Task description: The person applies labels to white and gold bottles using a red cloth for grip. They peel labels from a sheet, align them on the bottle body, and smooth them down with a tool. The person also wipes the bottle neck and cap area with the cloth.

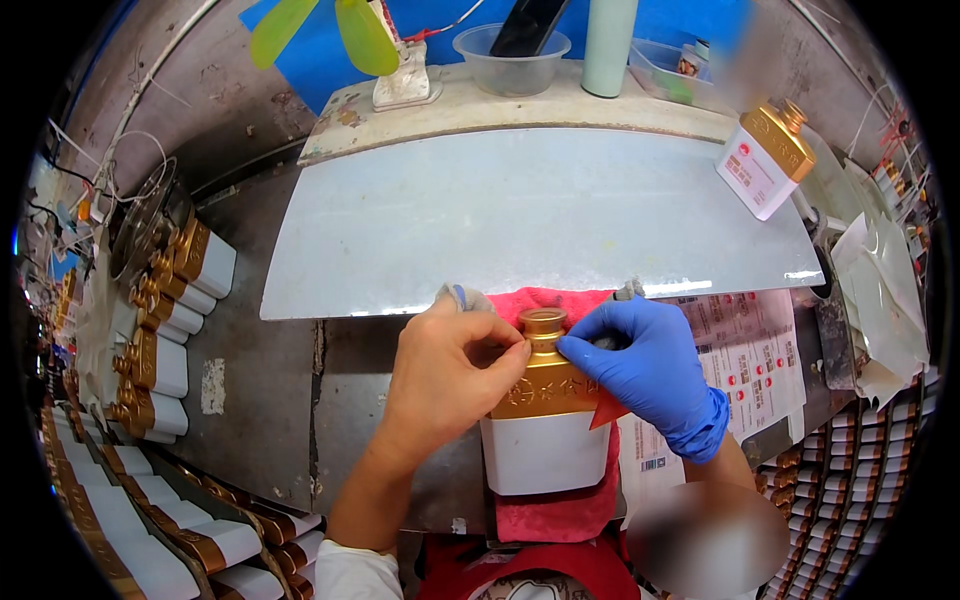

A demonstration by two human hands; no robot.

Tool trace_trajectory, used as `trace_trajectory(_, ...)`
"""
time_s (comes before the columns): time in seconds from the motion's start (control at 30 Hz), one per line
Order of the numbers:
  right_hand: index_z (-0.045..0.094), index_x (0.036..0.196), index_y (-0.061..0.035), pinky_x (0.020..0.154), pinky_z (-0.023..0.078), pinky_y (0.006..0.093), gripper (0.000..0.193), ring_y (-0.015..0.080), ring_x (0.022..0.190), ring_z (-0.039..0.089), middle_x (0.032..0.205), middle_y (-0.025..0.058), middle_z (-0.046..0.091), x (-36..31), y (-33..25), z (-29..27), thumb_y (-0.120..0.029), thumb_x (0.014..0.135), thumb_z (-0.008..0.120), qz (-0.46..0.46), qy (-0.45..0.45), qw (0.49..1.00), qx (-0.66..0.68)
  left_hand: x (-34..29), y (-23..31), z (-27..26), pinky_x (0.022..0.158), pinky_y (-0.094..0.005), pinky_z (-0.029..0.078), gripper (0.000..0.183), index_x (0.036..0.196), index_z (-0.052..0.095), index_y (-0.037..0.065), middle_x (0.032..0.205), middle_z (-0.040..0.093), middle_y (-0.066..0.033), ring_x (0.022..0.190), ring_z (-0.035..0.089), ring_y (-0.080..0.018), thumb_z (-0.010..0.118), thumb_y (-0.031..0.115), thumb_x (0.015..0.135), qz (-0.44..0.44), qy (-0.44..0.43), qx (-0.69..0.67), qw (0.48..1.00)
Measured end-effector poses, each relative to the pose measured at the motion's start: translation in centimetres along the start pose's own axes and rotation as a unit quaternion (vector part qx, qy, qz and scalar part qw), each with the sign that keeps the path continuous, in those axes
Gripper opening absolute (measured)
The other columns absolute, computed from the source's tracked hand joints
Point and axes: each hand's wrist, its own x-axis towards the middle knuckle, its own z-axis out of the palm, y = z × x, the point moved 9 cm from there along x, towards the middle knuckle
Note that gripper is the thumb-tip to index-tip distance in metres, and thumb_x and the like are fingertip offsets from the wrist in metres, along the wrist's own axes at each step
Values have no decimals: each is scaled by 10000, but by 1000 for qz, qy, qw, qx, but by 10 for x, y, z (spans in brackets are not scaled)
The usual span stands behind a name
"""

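Observation:
A flat-sided bottle (547, 455) with a white body and embossed gold shoulder stands upright in front of me on a pink-red cloth (558, 514). My left hand (445, 372), bare, has thumb and index finger pinched together at the left of the bottle's gold neck. My right hand (650, 365) wears a blue glove and pinches at the neck's other side. Whatever lies between either hand's fingertips is too small to make out. A pointed red piece (607, 408) shows against the bottle's right shoulder, below the gloved fingers.
Behind the bottle lies a pale board (540, 215), a labelled bottle (766, 160) at its right end. Printed label sheets (750, 350) lie right. Gold-and-white bottles (160, 365) line the left; more fill racks (840, 480) low on both sides. A fan (405, 75) stands at the back.

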Motion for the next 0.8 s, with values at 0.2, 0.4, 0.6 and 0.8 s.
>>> trace_trajectory(0.2, 706, 798, -46, 621, 500, 268, 168, 145, 601, 619, 661, 77, 649, 1, 3, -1, -209, 756, 712, 5, -8, 1000, -11, 1, 6, -2, 609, -270, 504, 109, 820, 678, -13, 751, 597, -109, 645, 627, -173, 702, 53, 737, 5, -2, 0, 1000)
trace_trajectory(0.4, 711, 802, -56, 631, 506, 280, 178, 160, 610, 622, 688, 83, 656, 5, 15, 0, -227, 754, 719, -3, -11, 1000, 0, 2, 12, -5, 517, -202, 342, 99, 817, 680, -1, 730, 556, -8, 594, 436, -36, 719, 11, 726, 29, 16, 36, 999)
trace_trajectory(0.6, 697, 900, -60, 626, 503, 279, 156, 180, 630, 628, 760, 91, 668, 2, 12, -19, -171, 792, 688, -31, 38, 998, -30, 2, 5, -23, 591, -213, 390, 172, 910, 688, 17, 876, 588, -39, 664, 490, -78, 719, 35, 741, 32, 60, 53, 996)
trace_trajectory(0.8, 572, 1233, -108, 566, 499, 302, 388, 203, 605, 625, 832, 102, 666, -42, -28, -13, -35, 852, 574, -143, 83, 986, 18, 8, 18, -3, 946, -333, 398, 348, 1078, 703, 69, 1180, 541, -140, 1109, 501, -257, 748, 71, 733, 147, -54, 73, 985)
